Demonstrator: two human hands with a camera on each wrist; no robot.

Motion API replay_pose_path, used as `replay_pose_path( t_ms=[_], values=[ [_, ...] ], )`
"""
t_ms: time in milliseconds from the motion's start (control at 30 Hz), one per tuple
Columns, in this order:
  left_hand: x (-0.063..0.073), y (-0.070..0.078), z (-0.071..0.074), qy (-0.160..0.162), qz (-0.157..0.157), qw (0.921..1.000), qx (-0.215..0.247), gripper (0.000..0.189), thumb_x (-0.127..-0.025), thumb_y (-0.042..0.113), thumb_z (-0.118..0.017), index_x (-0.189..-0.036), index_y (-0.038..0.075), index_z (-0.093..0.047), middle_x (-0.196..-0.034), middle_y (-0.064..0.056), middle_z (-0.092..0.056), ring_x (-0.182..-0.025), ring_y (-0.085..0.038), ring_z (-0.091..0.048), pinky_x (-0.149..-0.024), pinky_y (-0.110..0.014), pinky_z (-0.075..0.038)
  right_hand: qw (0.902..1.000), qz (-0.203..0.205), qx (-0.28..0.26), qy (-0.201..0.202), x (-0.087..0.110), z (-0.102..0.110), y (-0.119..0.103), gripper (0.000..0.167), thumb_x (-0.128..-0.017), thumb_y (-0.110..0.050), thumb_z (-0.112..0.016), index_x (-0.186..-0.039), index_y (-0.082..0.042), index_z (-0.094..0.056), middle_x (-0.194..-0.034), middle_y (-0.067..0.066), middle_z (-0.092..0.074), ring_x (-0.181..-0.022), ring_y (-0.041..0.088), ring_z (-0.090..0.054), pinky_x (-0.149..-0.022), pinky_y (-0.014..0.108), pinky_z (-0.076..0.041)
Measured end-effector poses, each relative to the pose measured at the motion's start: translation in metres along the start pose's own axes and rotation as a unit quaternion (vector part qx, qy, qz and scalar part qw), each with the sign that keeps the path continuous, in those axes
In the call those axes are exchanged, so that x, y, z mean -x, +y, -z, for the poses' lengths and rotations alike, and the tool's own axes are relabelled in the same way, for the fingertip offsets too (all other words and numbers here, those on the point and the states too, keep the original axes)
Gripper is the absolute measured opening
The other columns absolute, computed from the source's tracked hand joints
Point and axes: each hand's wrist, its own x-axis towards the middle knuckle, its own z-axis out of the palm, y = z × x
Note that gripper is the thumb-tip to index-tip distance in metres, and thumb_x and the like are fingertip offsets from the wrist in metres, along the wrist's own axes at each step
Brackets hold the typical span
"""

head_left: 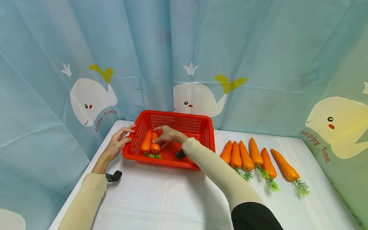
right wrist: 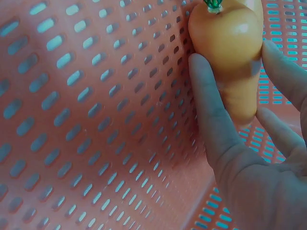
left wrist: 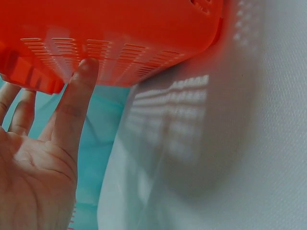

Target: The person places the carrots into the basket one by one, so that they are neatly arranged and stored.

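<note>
A red perforated plastic basket [head_left: 178,114] stands toward the back of the table. Inside, at its left end, lie two orange carrots with green tops, side by side. My right hand [head_left: 166,134] reaches in and pinches the right-hand carrot [head_left: 155,147] between thumb and fingers; the right wrist view shows its thick end [right wrist: 230,40] between them. The other carrot [head_left: 146,143] rests nearer the left wall. My left hand [head_left: 115,145] is at the basket's left side, its fingers extended. In the left wrist view, one straight digit touches the slotted wall [left wrist: 110,24].
Several more carrots [head_left: 246,156] lie in a loose row right of the basket, green tops toward the front. A white cloth [head_left: 149,201] covers the table. A blue curtain [head_left: 149,48] with whale prints hangs directly behind the basket and along the left.
</note>
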Motion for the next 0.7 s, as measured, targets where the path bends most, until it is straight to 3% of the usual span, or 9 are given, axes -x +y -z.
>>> replay_pose_path(
  t_ms=[400, 700],
  values=[
    [0.0010, -0.0004, -0.0007, 0.001, 0.000, 1.0000, 0.009, 0.029, -0.098, -0.006, -0.046, -0.127, -0.009, -0.049, -0.164, -0.018, -0.032, -0.153, -0.037, -0.023, -0.095, -0.026, -0.055, 0.9999, 0.001, 0.017, -0.003, 0.0017, -0.0014, 0.0006, 0.070, -0.093, -0.003, -0.074, -0.154, -0.004, -0.041, -0.110, 0.017, -0.061, -0.084, 0.025, -0.067, -0.083, 0.051, -0.060],
    [0.0004, 0.0014, -0.0013, 0.003, -0.001, 1.0000, 0.004, 0.029, -0.098, -0.006, -0.046, -0.126, -0.009, -0.049, -0.163, -0.019, -0.032, -0.153, -0.038, -0.021, -0.095, -0.025, -0.054, 0.9985, 0.015, 0.053, -0.005, 0.0090, -0.0019, -0.0020, 0.068, -0.096, -0.011, -0.073, -0.155, -0.007, -0.040, -0.137, 0.019, -0.050, -0.084, 0.025, -0.067, -0.086, 0.052, -0.059]
  ],
)
